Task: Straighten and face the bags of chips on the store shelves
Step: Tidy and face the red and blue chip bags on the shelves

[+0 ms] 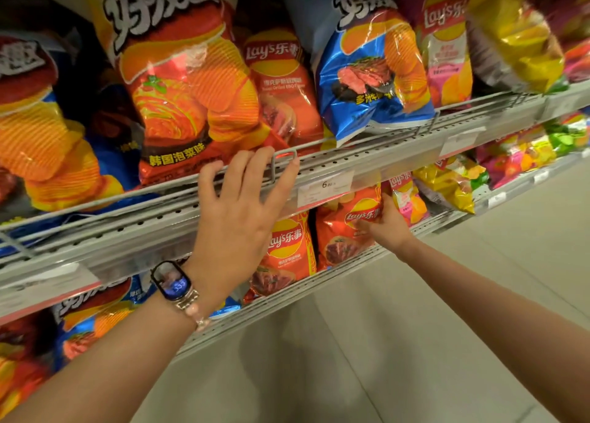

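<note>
Right hand (pixel 388 223) pinches a small red foil chip bag (pixel 346 231) at the lower shelf's front edge (pixel 335 277) (left hand (pixel 238 211) spread on the upper rail (pixel 367 152)), likely needing squaring next.

Left arm: reaches up and forward from the lower left, forearm bare.
Left wrist: wears a watch (pixel 174 282) on a beaded band.
Left hand (pixel 238 211): open, fingers spread and straight (back of hand toward the camera).
Right arm: stretches forward from the right, lower than the left.
Right hand (pixel 388 223): fingers apparently curled in a grip; partly hidden.
</note>
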`<action>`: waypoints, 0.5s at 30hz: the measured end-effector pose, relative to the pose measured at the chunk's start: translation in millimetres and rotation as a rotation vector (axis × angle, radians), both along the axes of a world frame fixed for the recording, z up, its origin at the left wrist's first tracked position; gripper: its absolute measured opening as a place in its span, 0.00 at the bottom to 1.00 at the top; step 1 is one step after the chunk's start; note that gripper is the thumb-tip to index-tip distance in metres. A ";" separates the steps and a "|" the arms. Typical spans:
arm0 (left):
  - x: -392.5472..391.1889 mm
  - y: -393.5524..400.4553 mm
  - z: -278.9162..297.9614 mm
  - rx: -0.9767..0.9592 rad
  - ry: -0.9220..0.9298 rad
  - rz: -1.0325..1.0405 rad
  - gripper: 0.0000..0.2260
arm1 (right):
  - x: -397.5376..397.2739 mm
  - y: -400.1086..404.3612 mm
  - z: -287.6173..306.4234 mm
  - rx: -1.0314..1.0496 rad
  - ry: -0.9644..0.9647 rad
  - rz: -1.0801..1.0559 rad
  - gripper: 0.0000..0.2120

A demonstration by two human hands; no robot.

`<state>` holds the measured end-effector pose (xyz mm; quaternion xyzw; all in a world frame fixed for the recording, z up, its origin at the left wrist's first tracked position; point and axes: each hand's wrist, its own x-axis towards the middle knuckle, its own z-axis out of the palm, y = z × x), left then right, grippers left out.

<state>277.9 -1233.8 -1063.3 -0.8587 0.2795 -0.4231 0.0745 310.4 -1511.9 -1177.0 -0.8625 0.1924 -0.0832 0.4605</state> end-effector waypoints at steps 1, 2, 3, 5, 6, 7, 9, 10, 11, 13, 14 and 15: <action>0.0 -0.1 0.3 -0.004 0.002 0.001 0.36 | -4.0 2.3 1.7 -0.052 -0.019 -0.007 0.43; -0.5 -0.4 0.6 -0.008 0.006 0.006 0.36 | -9.2 6.0 3.2 -0.113 -0.053 -0.016 0.45; -1.5 -0.5 0.8 -0.010 0.013 0.011 0.36 | -15.5 10.0 5.0 -0.180 -0.103 -0.021 0.44; -4.0 -1.1 2.4 -0.009 0.032 0.021 0.36 | -31.4 19.6 10.2 -0.300 -0.222 -0.018 0.40; -5.3 -1.4 3.7 -0.004 0.047 0.024 0.37 | -39.4 24.0 13.3 -0.353 -0.280 0.001 0.36; -6.4 -1.4 5.3 0.002 0.066 0.024 0.38 | -46.3 28.8 17.8 -0.385 -0.343 0.027 0.32; -8.2 -1.2 9.3 -0.001 0.118 0.003 0.38 | -59.0 40.4 32.1 -0.390 -0.491 0.090 0.23; -9.1 -1.1 12.7 -0.011 0.145 -0.019 0.36 | -65.2 47.1 42.2 -0.369 -0.572 0.124 0.19; -10.6 -1.0 17.9 -0.021 0.170 -0.046 0.33 | -71.2 54.3 54.9 -0.347 -0.656 0.163 0.16; -13.8 -2.0 31.7 -0.035 0.207 -0.095 0.27 | -78.9 66.6 84.8 -0.321 -0.805 0.208 0.12; -15.3 -3.4 40.0 -0.043 0.223 -0.117 0.23 | -79.7 71.3 101.7 -0.331 -0.869 0.221 0.11; -17.0 -5.3 48.9 -0.055 0.241 -0.143 0.20 | -78.0 74.3 118.4 -0.346 -0.922 0.239 0.11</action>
